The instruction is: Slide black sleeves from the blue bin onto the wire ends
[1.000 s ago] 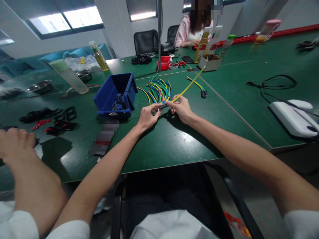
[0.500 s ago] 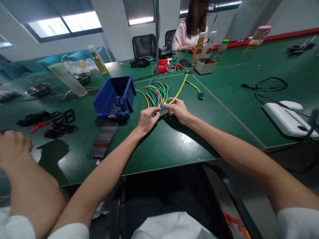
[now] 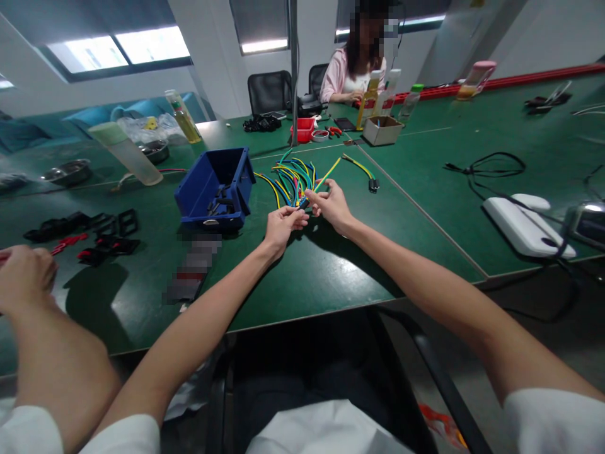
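Note:
My left hand (image 3: pixel 283 228) pinches a small black connector (image 3: pixel 303 204) over the green table. My right hand (image 3: pixel 332 204) is closed close beside it, with a yellow-green wire (image 3: pixel 328 173) running up and away from its fingers. Behind the connector a fan of blue, yellow and green wires (image 3: pixel 293 171) spreads out. Fingertips partly hide where the wires meet the connector. A separate yellow-green lead (image 3: pixel 360 166) with a black end lies on the table to the right.
Left of my hands stands a blue bin (image 3: pixel 212 189) holding black parts. A co-worker's hand (image 3: pixel 28 274) reaches in at far left, near black and red pieces (image 3: pixel 106 246). Across the table sits a person (image 3: pixel 352 69). A white device (image 3: pixel 524 224) with cables lies right.
The view has shifted slightly. The wire at my right hand shows less length and now looks yellow-green. My left fingers have moved a little along the connector, while both hands remain close together.

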The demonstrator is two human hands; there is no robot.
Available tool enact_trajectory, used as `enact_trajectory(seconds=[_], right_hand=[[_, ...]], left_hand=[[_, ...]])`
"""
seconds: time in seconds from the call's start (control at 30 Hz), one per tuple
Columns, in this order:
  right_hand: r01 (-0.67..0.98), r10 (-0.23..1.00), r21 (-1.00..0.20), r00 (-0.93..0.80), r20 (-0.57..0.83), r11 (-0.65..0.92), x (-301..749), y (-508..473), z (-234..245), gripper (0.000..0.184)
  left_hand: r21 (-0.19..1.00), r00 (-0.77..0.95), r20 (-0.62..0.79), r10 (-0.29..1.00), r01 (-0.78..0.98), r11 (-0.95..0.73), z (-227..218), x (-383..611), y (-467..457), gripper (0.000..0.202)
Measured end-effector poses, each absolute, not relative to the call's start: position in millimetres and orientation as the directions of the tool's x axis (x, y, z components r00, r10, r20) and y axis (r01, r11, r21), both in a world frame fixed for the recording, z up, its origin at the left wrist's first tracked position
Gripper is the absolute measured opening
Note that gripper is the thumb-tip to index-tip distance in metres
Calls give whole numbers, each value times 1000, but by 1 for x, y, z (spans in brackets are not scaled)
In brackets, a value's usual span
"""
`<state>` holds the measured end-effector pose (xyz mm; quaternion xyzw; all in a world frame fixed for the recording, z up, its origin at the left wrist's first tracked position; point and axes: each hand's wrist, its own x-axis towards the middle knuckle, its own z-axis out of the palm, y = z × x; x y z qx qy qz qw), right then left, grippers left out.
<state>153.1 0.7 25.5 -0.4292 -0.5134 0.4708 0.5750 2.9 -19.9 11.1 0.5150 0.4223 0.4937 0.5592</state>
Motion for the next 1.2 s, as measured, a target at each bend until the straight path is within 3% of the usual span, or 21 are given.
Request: enact_trajectory(seconds=[0.13,0.3,0.4,0.5,0.6,0.7,0.9,1.03,1.2], right_hand=[[-55,982,-980,22,189,190,152,1,24,64],[-49,981,-980,-3,193,193,150,2,21,64],[-61,979,-978,-27,203,201,151,4,18,59],[-12,974,-976,-64,219,219,152,5,17,52],[67,973,-975,-111,202,210,154,4,16,49],[101,969,-975,-170,178,197,154,2,16,51],[148,977,-972,-130,167,185,148,-1,13,38],[242,984,-954,-63,167,177,145,0,5,28],[422,980,-886,-36,194,191,146,2,-1,27]], left_hand=[[937,334,-153,930,-250,244,21,0,-26,20],[923,399,-188,898,-240,300,24,-2,-27,17],[962,358,-133,924,-177,207,20,0,-26,16],[997,235,58,970,43,-70,16,1,-25,14],[831,165,340,926,408,-378,14,-1,-25,13],[594,220,475,852,634,-495,15,-4,-25,9],[317,346,430,834,807,-499,22,-3,-31,18],[203,386,361,849,856,-475,26,-1,-33,23],[81,449,310,838,866,-494,26,2,-34,27]])
